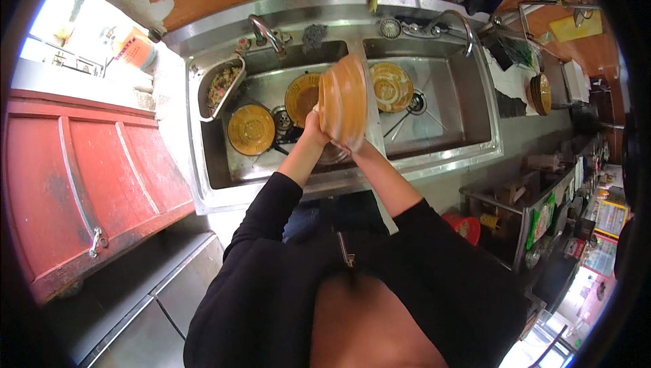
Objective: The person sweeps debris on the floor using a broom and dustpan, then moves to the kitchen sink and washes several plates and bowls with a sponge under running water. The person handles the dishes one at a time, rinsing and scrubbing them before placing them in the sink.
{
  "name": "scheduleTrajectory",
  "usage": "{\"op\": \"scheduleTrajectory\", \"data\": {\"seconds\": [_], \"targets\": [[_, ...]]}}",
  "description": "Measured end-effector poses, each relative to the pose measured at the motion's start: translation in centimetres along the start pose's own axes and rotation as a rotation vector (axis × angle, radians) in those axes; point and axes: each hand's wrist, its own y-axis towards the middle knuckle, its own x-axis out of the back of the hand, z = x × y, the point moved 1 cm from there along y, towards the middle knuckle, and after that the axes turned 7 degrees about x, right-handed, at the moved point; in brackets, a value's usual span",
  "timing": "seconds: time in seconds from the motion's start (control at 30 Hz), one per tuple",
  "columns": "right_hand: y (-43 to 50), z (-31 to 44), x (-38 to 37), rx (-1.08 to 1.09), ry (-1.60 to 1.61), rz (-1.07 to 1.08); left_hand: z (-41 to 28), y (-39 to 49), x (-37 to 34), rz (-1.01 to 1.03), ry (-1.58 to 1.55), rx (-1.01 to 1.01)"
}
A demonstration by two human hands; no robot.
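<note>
Tilted on edge over the sink's divider, a stack of yellow-brown bowls or plates [344, 102] is between my two hands. My left hand [316, 128] grips its left side near the bottom, and my right hand [351, 147] holds its lower edge, the fingers partly hidden. Below in the left basin lie a yellow plate [251, 129] and another yellow dish [300, 94], partly covered by the stack. A yellow dish with whitish streaks [391, 87] rests in the right basin, beside the drain. A metal bowl shows partly beneath my hands.
A strainer basket of food scraps [222, 88] sits in the left basin's corner. Curved faucets [265, 32] [460, 25] rise behind both basins. Steel wool [315, 37] lies on the back ledge. Stacked brown plates [540, 94] stand on the right counter. A red door [96, 180] is at left.
</note>
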Motion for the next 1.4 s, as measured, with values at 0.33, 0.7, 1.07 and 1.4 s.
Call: {"op": "scheduleTrajectory", "data": {"seconds": [0.33, 0.7, 1.07, 1.4], "targets": [[1.5, 8.4, -3.1, 0.324, -0.693, -0.684, -4.5, -8.7, -7.7, 0.306, 0.513, -0.529], [-10.6, 10.4, 4.8, 0.309, -0.107, -0.792, 3.1, -0.3, -5.5, 0.158, 0.399, 0.192], [-5.6, 21.0, 18.4, 0.401, -0.133, -1.17, -6.4, -8.8, 10.0, 0.038, 0.005, -0.396], [-7.3, 21.1, 24.1, 0.444, -0.292, -1.245, -6.3, -16.9, 22.7, -0.147, -0.522, -0.504]]}}
